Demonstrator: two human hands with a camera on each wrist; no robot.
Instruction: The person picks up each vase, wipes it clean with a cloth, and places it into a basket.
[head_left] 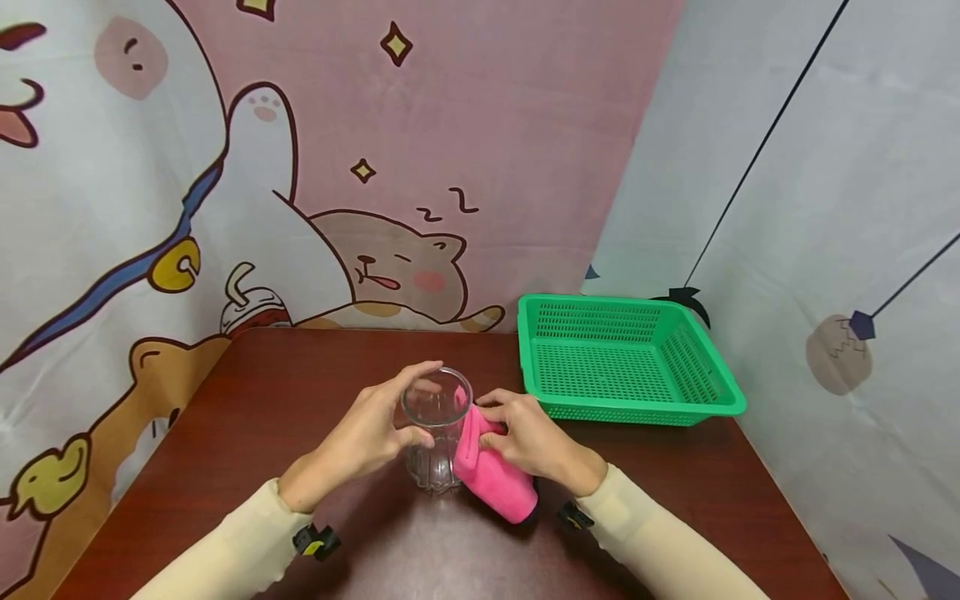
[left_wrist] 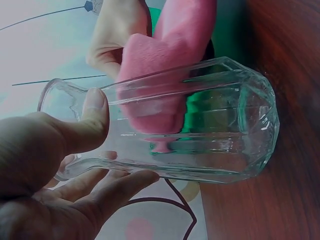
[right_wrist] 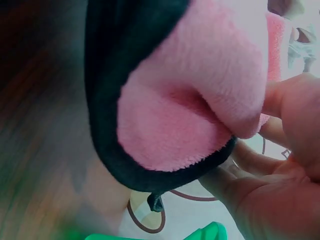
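A clear glass vase (head_left: 435, 454) with a flared rim and faceted sides stands upright in the middle of the table. My left hand (head_left: 369, 429) grips it near the neck, thumb on the near side and fingers round the far side. On the right, my right hand (head_left: 536, 437) pinches a folded pink cloth (head_left: 498, 483) with dark edging, held against the vase's right side. Through the glass in the left wrist view, the pink cloth (left_wrist: 155, 110) shows along the vase wall (left_wrist: 220, 150). The cloth's lower end hangs toward the table.
A green plastic basket (head_left: 630, 408) with perforated sides sits at the back right of the dark reddish-brown table (head_left: 300, 375). Behind the table hangs a cartoon-printed cloth backdrop (head_left: 510, 167).
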